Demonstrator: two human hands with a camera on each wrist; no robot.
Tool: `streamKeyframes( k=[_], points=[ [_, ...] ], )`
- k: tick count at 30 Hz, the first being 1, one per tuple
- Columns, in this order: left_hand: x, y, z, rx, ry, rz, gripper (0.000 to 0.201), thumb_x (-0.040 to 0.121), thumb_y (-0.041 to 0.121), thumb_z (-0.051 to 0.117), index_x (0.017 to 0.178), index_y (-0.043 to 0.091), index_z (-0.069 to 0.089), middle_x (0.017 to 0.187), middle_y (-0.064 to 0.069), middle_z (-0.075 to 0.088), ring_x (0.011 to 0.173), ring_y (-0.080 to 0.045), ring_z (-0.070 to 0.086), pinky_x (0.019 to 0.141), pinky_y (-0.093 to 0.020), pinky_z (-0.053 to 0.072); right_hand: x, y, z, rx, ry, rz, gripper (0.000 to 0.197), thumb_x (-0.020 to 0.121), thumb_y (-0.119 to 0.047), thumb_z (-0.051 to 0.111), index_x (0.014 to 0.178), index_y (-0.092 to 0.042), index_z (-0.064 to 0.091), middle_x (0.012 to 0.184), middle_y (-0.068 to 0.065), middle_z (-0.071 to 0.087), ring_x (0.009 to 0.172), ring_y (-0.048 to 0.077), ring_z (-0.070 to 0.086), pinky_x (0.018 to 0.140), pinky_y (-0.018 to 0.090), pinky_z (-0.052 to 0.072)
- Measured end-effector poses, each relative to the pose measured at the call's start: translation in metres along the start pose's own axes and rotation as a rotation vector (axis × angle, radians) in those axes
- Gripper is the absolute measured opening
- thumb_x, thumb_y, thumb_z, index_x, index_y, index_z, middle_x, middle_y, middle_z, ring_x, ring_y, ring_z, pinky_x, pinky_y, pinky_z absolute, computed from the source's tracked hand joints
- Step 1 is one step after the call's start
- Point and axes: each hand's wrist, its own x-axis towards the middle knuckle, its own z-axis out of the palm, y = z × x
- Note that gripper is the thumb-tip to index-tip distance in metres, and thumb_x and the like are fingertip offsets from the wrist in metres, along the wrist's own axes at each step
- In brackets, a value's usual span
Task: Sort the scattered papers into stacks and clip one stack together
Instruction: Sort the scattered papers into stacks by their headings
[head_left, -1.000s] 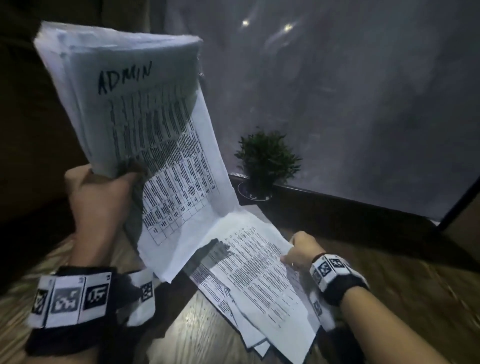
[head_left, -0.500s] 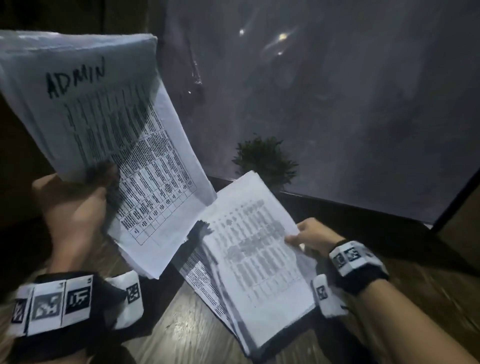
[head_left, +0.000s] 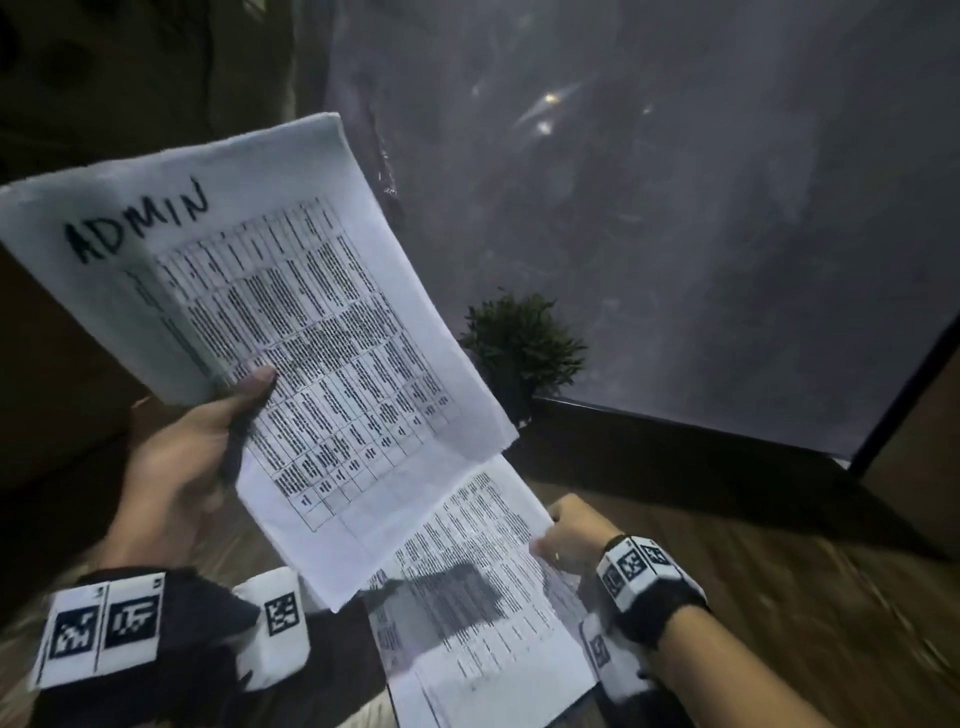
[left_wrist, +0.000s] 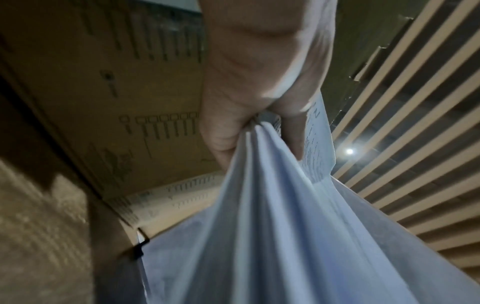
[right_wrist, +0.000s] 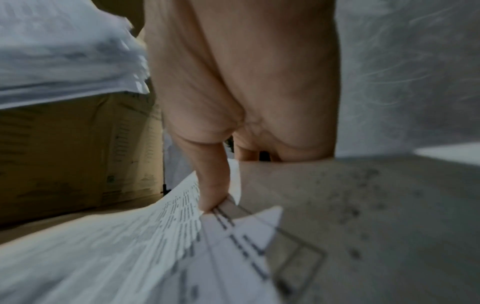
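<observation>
My left hand (head_left: 208, 441) grips a thick stack of white papers (head_left: 291, 322), its top sheet marked "ADMIN" in black above a printed table. The stack is raised above the table at the left, and the left wrist view shows the same papers (left_wrist: 272, 216) bunched in my left hand (left_wrist: 246, 115). My right hand (head_left: 566, 535) pinches the right edge of a thinner bundle of printed sheets (head_left: 483, 587) lower down, partly under the ADMIN stack. In the right wrist view my thumb (right_wrist: 213, 181) presses on those printed sheets (right_wrist: 145, 246). No clip is in sight.
A small green potted plant (head_left: 519, 348) stands at the back of the wooden table (head_left: 779, 613), against a dark raised ledge and a grey wall. A brown cardboard box (right_wrist: 72, 152) sits on the left. The room is dim.
The ADMIN stack has swung right and lower, now overlapping the bundle. My right hand, which had lifted its sheets off the table, has brought them down and nearer to me.
</observation>
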Motion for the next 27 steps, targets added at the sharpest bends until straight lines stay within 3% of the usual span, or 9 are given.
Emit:
streamKeyframes(
  k=[3, 5, 10, 12, 14, 19, 21, 23, 27],
  points=[
    [-0.013, -0.004, 0.016, -0.138, 0.012, -0.017, 0.019, 0.084, 0.012, 0.066, 0.098, 0.008, 0.079, 0.103, -0.004, 0.077, 0.084, -0.009, 0.075, 0.073, -0.023, 0.061, -0.009, 0.01, -0.016, 0.251, 0.047, -0.107, 0.022, 0.076, -0.005, 0.073, 0.096, 0.001, 0.066, 0.078, 0.015, 0.064, 0.064, 0.023, 0.057, 0.055, 0.032, 0.042],
    [-0.019, -0.015, 0.024, -0.165, -0.021, -0.073, 0.054, 0.072, 0.013, 0.073, 0.123, -0.001, 0.065, 0.117, -0.012, 0.071, 0.104, -0.023, 0.07, 0.095, -0.04, 0.055, -0.02, 0.013, -0.031, 0.389, 0.131, -0.209, 0.02, 0.072, -0.003, 0.073, 0.09, 0.003, 0.066, 0.077, 0.025, 0.066, 0.062, 0.028, 0.059, 0.055, 0.04, 0.048],
    [-0.039, -0.033, 0.059, -0.087, -0.18, -0.156, 0.065, 0.052, 0.016, 0.092, 0.111, 0.0, 0.07, 0.108, -0.011, 0.075, 0.1, -0.022, 0.072, 0.099, -0.041, 0.049, -0.064, 0.014, -0.075, 0.638, 0.238, -0.384, 0.024, 0.078, 0.01, 0.07, 0.101, 0.004, 0.069, 0.097, 0.021, 0.074, 0.091, 0.03, 0.072, 0.079, 0.043, 0.06],
    [-0.045, -0.039, 0.074, -0.031, -0.151, -0.135, 0.011, 0.073, 0.001, 0.076, 0.084, 0.003, 0.078, 0.083, -0.003, 0.079, 0.079, -0.008, 0.075, 0.091, -0.031, 0.046, -0.082, 0.013, -0.081, 0.768, 0.187, -0.436, 0.027, 0.079, 0.013, 0.067, 0.106, 0.007, 0.067, 0.102, 0.024, 0.073, 0.099, 0.042, 0.068, 0.086, 0.053, 0.056],
    [-0.053, -0.043, 0.087, 0.063, -0.198, -0.15, 0.041, 0.084, -0.012, 0.055, 0.056, 0.009, 0.078, 0.068, 0.001, 0.077, 0.068, -0.007, 0.073, 0.08, -0.024, 0.045, -0.095, 0.013, -0.08, 0.84, 0.119, -0.439, 0.029, 0.079, 0.011, 0.069, 0.107, 0.006, 0.068, 0.102, 0.025, 0.073, 0.098, 0.045, 0.068, 0.085, 0.058, 0.055],
    [-0.067, -0.037, 0.113, 0.099, -0.268, -0.148, 0.006, 0.062, 0.011, 0.078, 0.068, 0.009, 0.08, 0.083, -0.001, 0.079, 0.091, -0.016, 0.069, 0.101, -0.034, 0.041, -0.114, 0.014, -0.076, 0.91, 0.144, -0.487, 0.027, 0.083, -0.011, 0.072, 0.103, 0.007, 0.067, 0.1, 0.027, 0.072, 0.097, 0.046, 0.068, 0.087, 0.06, 0.053],
    [-0.072, -0.033, 0.119, 0.168, -0.27, 0.005, 0.046, 0.045, 0.025, 0.093, 0.084, 0.006, 0.078, 0.094, -0.011, 0.078, 0.093, -0.027, 0.073, 0.093, -0.038, 0.051, -0.118, 0.016, -0.079, 0.995, 0.182, -0.543, 0.06, 0.078, -0.042, 0.074, 0.108, 0.008, 0.063, 0.105, 0.029, 0.07, 0.099, 0.04, 0.068, 0.093, 0.058, 0.051],
    [-0.08, -0.023, 0.129, 0.141, -0.234, 0.107, 0.049, 0.052, 0.012, 0.091, 0.095, -0.003, 0.071, 0.092, -0.019, 0.075, 0.087, -0.034, 0.074, 0.083, -0.038, 0.059, -0.126, 0.015, -0.086, 0.934, 0.19, -0.616, 0.072, 0.069, -0.058, 0.073, 0.117, -0.005, 0.061, 0.11, 0.016, 0.072, 0.102, 0.028, 0.07, 0.091, 0.047, 0.056],
    [-0.091, -0.006, 0.155, 0.441, -0.14, 0.341, 0.036, 0.073, 0.01, 0.082, 0.093, -0.013, 0.061, 0.077, -0.028, 0.066, 0.063, -0.04, 0.067, 0.052, -0.032, 0.057, -0.131, 0.011, -0.085, 0.846, 0.363, -0.679, 0.035, 0.091, -0.029, 0.062, 0.124, -0.025, 0.054, 0.12, 0.001, 0.069, 0.112, 0.018, 0.066, 0.098, 0.052, 0.051]
  ],
)
